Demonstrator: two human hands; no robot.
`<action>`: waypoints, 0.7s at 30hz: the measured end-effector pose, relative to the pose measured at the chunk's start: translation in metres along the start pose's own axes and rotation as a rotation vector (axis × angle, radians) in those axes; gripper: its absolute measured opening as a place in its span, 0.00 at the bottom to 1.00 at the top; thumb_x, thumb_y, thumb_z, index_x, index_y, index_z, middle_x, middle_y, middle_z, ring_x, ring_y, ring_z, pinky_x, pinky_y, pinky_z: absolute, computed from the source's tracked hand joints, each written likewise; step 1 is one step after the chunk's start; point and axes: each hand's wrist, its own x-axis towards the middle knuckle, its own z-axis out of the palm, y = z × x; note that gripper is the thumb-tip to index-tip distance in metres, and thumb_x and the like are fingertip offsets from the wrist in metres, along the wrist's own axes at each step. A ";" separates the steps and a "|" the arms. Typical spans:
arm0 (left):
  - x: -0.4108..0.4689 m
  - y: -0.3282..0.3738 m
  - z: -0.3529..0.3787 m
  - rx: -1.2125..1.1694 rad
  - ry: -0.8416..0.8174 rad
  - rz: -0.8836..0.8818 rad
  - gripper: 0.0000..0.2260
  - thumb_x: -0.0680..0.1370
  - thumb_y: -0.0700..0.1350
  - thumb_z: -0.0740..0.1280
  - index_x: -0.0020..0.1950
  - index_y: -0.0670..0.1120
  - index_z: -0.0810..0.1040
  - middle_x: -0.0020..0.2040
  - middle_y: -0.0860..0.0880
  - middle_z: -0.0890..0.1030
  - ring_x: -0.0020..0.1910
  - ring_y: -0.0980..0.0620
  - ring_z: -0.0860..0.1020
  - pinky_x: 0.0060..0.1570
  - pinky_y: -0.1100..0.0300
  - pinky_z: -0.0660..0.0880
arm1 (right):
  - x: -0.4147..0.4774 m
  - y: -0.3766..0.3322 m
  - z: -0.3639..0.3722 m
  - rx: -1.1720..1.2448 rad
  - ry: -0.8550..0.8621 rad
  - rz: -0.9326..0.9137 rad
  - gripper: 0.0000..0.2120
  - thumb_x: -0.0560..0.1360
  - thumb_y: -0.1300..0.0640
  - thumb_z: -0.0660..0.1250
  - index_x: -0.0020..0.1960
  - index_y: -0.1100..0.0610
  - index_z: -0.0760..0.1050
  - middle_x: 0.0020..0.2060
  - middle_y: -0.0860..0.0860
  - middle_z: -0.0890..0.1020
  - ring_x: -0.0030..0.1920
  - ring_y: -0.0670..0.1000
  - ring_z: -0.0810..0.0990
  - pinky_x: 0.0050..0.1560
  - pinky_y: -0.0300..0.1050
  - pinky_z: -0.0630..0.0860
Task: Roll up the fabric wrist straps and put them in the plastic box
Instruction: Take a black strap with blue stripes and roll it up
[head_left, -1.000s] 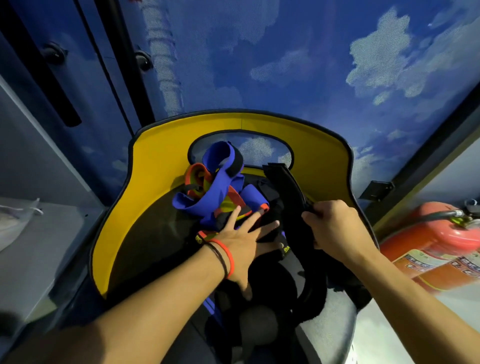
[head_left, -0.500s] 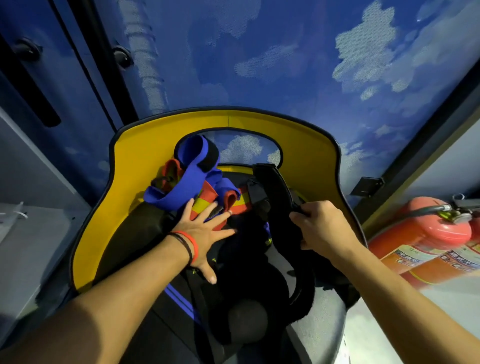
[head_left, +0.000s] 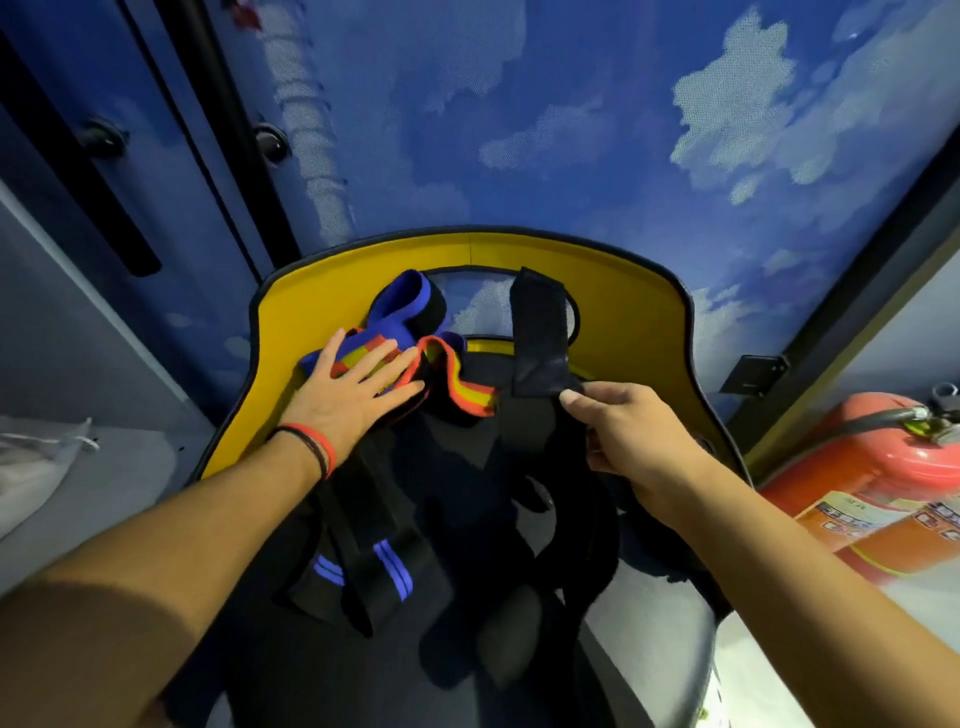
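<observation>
A pile of fabric wrist straps lies on a chair seat with a yellow backrest (head_left: 628, 291). My left hand (head_left: 353, 389) presses flat, fingers spread, on a blue strap (head_left: 410, 306) and a red-and-yellow strap (head_left: 467, 384) at the back left. My right hand (head_left: 634, 441) pinches a long black strap (head_left: 537, 332), whose end stands up against the backrest opening. Another black strap with blue stripes (head_left: 363, 571) lies near the seat's front. No plastic box is in view.
A red fire extinguisher (head_left: 883, 478) lies at the right beside the chair. A grey shelf with a white bag (head_left: 31, 457) is at the left. A blue wall with painted clouds (head_left: 571, 130) rises behind the chair.
My left hand has slid left and back, pushing the coloured straps toward the backrest. My right hand has pulled the black strap straight, its end now upright.
</observation>
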 end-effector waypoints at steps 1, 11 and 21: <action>-0.004 -0.001 0.003 -0.041 -0.011 0.016 0.46 0.77 0.37 0.65 0.81 0.60 0.36 0.79 0.48 0.29 0.80 0.43 0.33 0.72 0.28 0.38 | -0.002 -0.004 0.001 0.028 -0.029 -0.016 0.10 0.83 0.52 0.65 0.56 0.56 0.83 0.43 0.52 0.87 0.38 0.50 0.80 0.36 0.41 0.73; -0.057 0.028 -0.103 -1.981 0.110 -0.382 0.27 0.71 0.72 0.62 0.59 0.55 0.83 0.57 0.58 0.84 0.61 0.58 0.80 0.66 0.51 0.74 | -0.024 -0.031 0.018 0.371 -0.323 -0.052 0.12 0.84 0.58 0.60 0.56 0.63 0.81 0.36 0.52 0.86 0.33 0.45 0.84 0.33 0.36 0.78; -0.051 0.078 -0.126 -2.241 0.246 -0.561 0.28 0.83 0.54 0.63 0.80 0.48 0.60 0.68 0.60 0.66 0.69 0.59 0.64 0.76 0.48 0.62 | -0.048 -0.029 0.031 0.199 -0.142 -0.203 0.13 0.82 0.52 0.66 0.54 0.59 0.84 0.48 0.58 0.87 0.49 0.62 0.86 0.47 0.53 0.82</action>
